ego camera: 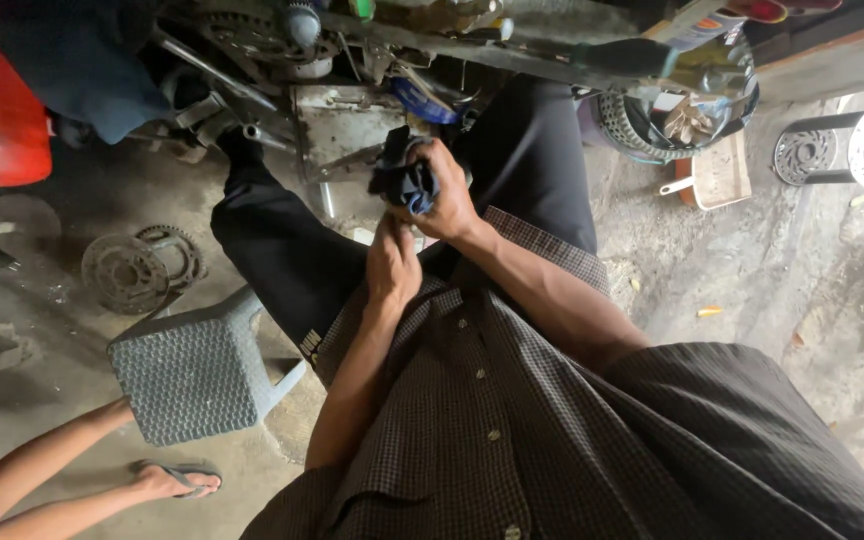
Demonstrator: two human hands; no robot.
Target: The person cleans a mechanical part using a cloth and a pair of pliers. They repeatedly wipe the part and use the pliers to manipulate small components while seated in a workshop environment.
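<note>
The right hand (449,205) is gripping a dark blue rag (404,180), fingers closed around the bundle, out above the knees and in front of the motorcycle frame (352,120). The left hand (393,265) is sitting just below, its fingers curled shut against the rag's lower end. The rag is hanging loose near the engine parts, so a trailing corner could snag there. Sprockets (137,268) are lying on the floor beside a grey plastic stool (197,375); another person's sandalled foot (174,482) is resting close by.
</note>
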